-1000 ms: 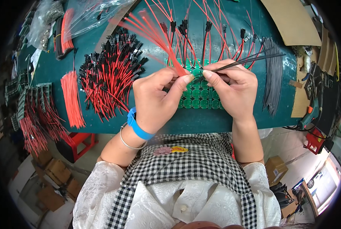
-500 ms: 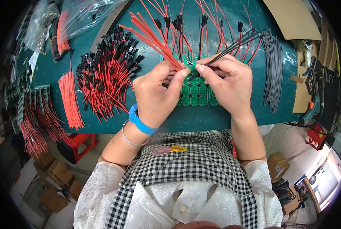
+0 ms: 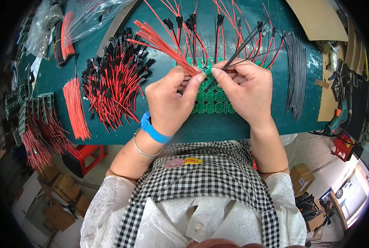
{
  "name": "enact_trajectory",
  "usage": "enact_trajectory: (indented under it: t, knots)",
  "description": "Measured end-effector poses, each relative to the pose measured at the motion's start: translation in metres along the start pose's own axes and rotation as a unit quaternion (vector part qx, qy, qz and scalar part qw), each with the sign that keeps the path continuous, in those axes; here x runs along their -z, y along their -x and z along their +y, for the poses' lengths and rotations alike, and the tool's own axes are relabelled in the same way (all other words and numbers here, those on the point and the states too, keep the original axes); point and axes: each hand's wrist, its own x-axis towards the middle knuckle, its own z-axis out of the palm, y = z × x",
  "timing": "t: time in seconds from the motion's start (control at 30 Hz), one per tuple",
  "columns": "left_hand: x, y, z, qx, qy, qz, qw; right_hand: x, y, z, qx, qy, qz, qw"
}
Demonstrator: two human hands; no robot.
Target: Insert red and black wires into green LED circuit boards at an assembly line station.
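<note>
Holding wires [image 3: 175, 57], wearing lettered patch [image 3: 193, 160]

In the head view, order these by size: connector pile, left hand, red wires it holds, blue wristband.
1. Connector pile
2. Left hand
3. Held red wires
4. Blue wristband
Apparent size only.

Green boards [image 3: 210, 108] partly hidden; plastic bag [image 3: 95, 15] cut off above.

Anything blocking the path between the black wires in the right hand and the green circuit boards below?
Nothing visible does: the right hand holds the black wires over the green circuit boards. The left hand, with red wires, is close beside it; connector leads stand beyond. Whether the black wires touch a board, I cannot tell.
</note>
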Motion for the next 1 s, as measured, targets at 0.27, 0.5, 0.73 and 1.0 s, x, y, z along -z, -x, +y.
enact_trajectory:
  t: [0.27, 0.5, 0.73, 1.0]
  knots:
    - [-0.001, -0.002, 0.003, -0.023, -0.029, -0.004, 0.999, -0.001, -0.001, 0.003, 0.012, 0.027, 0.007, 1.000]
    - [0.000, -0.003, -0.001, -0.057, -0.067, -0.020, 0.996, -0.002, -0.002, 0.003, 0.010, 0.040, -0.019, 0.999]
    - [0.001, -0.001, -0.001, -0.035, -0.087, -0.033, 0.995, -0.002, -0.005, -0.002, 0.057, 0.032, -0.048, 0.997]
    - [0.012, 0.000, 0.019, 0.046, 0.102, 0.019, 0.994, 0.016, -0.003, -0.002, -0.025, -0.095, 0.013, 0.995]
